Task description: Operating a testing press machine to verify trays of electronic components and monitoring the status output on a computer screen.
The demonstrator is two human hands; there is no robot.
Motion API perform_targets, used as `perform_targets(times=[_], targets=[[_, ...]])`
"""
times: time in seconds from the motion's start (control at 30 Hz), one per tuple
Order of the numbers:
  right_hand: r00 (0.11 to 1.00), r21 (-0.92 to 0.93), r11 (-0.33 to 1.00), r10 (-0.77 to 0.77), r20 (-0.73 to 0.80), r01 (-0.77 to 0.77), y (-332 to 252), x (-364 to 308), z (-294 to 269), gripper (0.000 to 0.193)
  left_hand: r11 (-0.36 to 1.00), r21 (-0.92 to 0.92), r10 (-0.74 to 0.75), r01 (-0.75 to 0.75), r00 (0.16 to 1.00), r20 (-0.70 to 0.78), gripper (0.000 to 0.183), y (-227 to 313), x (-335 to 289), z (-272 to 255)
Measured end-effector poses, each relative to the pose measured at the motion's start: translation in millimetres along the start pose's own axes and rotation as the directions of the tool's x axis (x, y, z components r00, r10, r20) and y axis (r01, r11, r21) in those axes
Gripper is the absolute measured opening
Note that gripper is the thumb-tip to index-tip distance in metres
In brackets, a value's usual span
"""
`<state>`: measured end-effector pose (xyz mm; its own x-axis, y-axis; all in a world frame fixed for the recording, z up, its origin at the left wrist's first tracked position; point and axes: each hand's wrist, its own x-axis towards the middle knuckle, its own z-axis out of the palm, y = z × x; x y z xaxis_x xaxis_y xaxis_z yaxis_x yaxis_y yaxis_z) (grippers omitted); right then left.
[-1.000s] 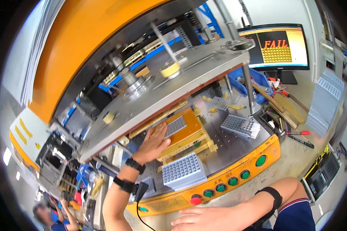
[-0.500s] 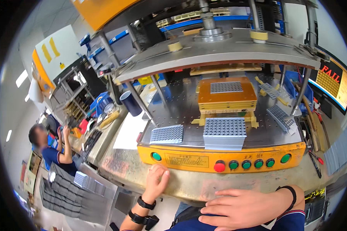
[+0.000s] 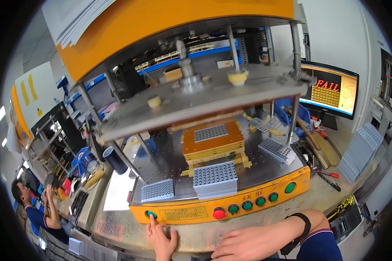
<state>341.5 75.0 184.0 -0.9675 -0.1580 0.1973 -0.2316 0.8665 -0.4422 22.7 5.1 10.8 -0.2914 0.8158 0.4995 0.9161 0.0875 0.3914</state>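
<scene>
My left hand has its index finger stretched onto the green button at the left end of the press's orange front panel. Its thumb stands apart and nothing is held. My right hand lies flat with outstretched fingers at the near table edge, holding nothing. Behind the panel is a stack of grey-blue perforated trays. Beyond it, an orange-brown plate fixture carries one grey perforated tray. The press's metal upper plate hangs above the fixture.
Perforated trays lie at the bed's left, and more at its right. A red button and several green ones line the panel. A monitor and leaning grey trays are at right. A co-worker sits far left.
My left hand has moved from resting near the panel to touching the left green button with its index finger. The view has shifted, showing more of the press top and the monitor.
</scene>
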Motion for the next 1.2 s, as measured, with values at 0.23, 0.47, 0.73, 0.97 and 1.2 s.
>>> perform_targets(times=[0.23, 0.47, 0.73, 0.97, 1.2], targets=[[0.998, -0.007, 0.999, 0.039, -0.046, -0.040, 6, -2, -2, 0.043, 0.971, 0.121, 0.234, -0.208, 0.936, -0.264, 0.014, 2, 4, -5], [0.999, 0.005, 1.000, -0.020, -0.040, 0.020, 18, 1, 0, 0.041, 0.976, -0.169, 0.122, -0.135, 0.989, -0.088, 0.025, -22, -8, 10], [0.964, 0.062, 0.982, -0.160, -0.211, 0.177, 25, -3, 6, 0.043, 0.974, -0.067, 0.203, -0.217, 0.963, -0.175, 0.026, -28, -4, 20], [0.977, 0.055, 0.988, -0.135, -0.167, 0.146, 22, -3, 1, 0.042, 0.976, -0.123, 0.162, -0.179, 0.978, -0.133, 0.028, -26, -6, 18], [0.962, 0.022, 0.985, -0.162, -0.219, 0.171, 29, -3, 4, 0.041, 0.962, -0.213, 0.162, -0.169, 0.986, -0.049, 0.013, 1, 20, -32]])
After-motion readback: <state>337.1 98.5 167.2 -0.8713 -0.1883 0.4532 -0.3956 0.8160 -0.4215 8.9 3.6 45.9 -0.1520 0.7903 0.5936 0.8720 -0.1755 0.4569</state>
